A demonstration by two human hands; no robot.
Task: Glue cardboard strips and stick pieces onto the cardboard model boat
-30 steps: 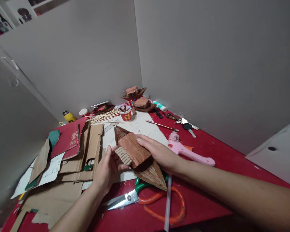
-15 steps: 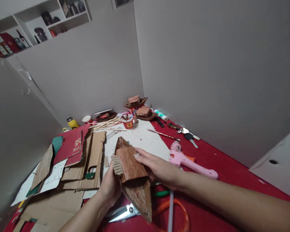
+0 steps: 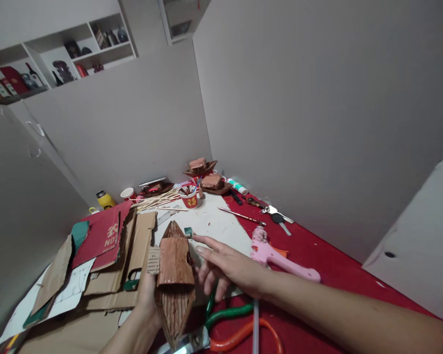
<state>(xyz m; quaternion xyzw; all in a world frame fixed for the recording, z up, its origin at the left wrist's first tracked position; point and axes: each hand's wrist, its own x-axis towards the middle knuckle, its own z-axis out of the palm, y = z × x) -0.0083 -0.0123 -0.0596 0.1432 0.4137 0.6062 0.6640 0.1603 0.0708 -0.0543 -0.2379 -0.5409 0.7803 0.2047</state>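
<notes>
A brown model boat (image 3: 176,260) with a curved roof over its middle is held upright by my left hand (image 3: 147,297), whose fingers are partly hidden behind the hull. A ribbed cardboard piece (image 3: 154,260) sticks out from the left side of the roof. My right hand (image 3: 231,265) is off the boat, fingers spread, with nothing gripped. Its index fingertip is at a small green scrap (image 3: 188,231) just beyond the boat's roof; whether it touches the scrap I cannot tell. Below the hands lie scissors with orange and green handles (image 3: 231,339).
A pink glue gun (image 3: 280,260) lies to the right, with keys (image 3: 278,216) and a paintbrush (image 3: 241,216) farther back. Cardboard sheets (image 3: 107,275) are piled at left. Behind are a red cup (image 3: 189,199), wooden sticks (image 3: 151,201) and other model boats (image 3: 212,183).
My right hand has let go of the boat and opened beside it. The boat, in my left hand, has shifted left and turned more upright in view. The camera view has tilted upward.
</notes>
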